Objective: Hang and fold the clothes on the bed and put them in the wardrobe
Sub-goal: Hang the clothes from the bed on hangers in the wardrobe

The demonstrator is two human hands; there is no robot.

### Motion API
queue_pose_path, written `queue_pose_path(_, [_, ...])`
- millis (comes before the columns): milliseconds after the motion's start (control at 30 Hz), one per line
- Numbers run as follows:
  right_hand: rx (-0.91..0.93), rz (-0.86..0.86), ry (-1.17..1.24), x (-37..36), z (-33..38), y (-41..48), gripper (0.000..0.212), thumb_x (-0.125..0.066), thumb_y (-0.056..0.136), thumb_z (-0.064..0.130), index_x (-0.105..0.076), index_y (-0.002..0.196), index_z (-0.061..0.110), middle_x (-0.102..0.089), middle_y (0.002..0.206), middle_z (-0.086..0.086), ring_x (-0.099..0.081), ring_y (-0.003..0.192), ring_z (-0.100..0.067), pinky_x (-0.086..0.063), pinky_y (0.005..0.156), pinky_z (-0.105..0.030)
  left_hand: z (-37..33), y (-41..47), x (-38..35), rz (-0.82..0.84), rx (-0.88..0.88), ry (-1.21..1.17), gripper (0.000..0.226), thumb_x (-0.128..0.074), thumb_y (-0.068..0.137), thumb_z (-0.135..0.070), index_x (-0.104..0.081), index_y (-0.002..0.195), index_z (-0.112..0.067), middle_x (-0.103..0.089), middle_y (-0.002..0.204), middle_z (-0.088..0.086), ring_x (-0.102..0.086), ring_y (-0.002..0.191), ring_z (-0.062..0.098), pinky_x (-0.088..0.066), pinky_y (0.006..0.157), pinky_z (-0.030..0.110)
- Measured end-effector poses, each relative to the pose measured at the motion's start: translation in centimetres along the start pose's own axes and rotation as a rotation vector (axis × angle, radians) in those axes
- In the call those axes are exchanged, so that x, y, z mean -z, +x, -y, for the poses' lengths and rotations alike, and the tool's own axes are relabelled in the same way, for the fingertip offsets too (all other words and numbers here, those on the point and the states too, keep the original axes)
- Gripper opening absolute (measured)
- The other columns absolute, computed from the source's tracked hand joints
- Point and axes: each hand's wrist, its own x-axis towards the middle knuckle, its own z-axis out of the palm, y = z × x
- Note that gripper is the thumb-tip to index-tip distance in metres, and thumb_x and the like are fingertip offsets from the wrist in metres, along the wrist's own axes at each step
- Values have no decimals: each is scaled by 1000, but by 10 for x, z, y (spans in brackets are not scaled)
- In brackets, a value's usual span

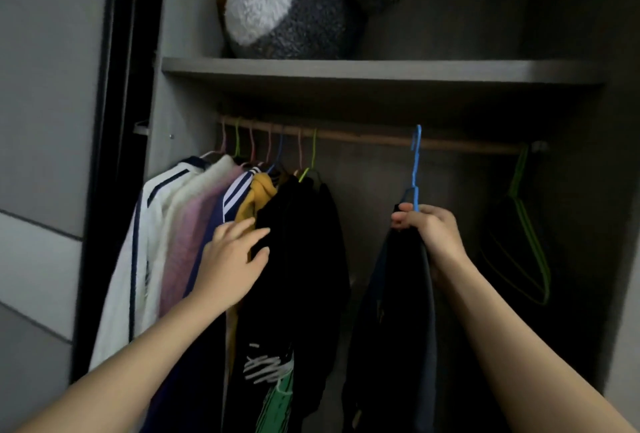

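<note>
Trouble is looming if the right hand (427, 230), fingers pinching the blue hanger (416, 169) at its neck, is letting go before the hook is seating on the rail (363, 139), dropping the dark garment (398, 311) hanging limp beside the clothes that the left hand (232, 259), fingers spread, is pressing aside.

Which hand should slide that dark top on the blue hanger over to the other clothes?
Probably the right hand: it already grips the dark garment just under the blue hanger at the rail. The left hand lies open against the black top in the bunch.
</note>
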Motion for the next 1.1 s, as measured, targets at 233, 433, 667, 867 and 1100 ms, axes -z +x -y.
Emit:
queue_pose_path(233, [68,7,-183,-77,10,77,21,-55,80,-14,-58,100,-19,-56,68,-12,-51,64,-19,-42,69,-24,20,120,-23,176,-53,194,54,-34,96,-50,-31,145,-26,-18,156,1,-8,143,18,-17,113,39])
queue_pose_path(433, [2,-4,-125,-119,-4,119,20,-41,82,-18,-55,79,-4,-58,70,-13,-54,63,-21,-49,69,-27,44,157,-42,404,-180,241,59,-33,96,-53,-21,148,-29,-6,158,-1,2,144,19,-11,113,45])
queue_pose_path(667, [-30,-3,-174,-140,-19,150,27,-42,83,-18,-54,67,0,-61,51,-4,-56,51,-14,-49,49,-16,60,159,-56,408,-263,106,54,-36,97,-43,-22,147,-30,-11,157,-7,3,144,13,-10,112,40])
queue_pose_path(867, [-73,66,-209,-154,-59,149,26,-46,83,-17,-53,67,3,-55,69,-11,-50,60,-18,-42,62,-24,69,159,-59,425,-338,64,53,-32,99,-40,-19,149,-26,-11,156,-13,4,142,7,-9,111,35])
queue_pose_path(1100, [37,49,-534,-161,-63,148,28,-52,93,14,-50,65,10,-41,59,-1,-36,52,-9,-29,44,-17,65,145,-55,377,-339,73,50,-27,100,-40,-23,148,-25,-16,156,-10,0,143,8,-8,111,33])
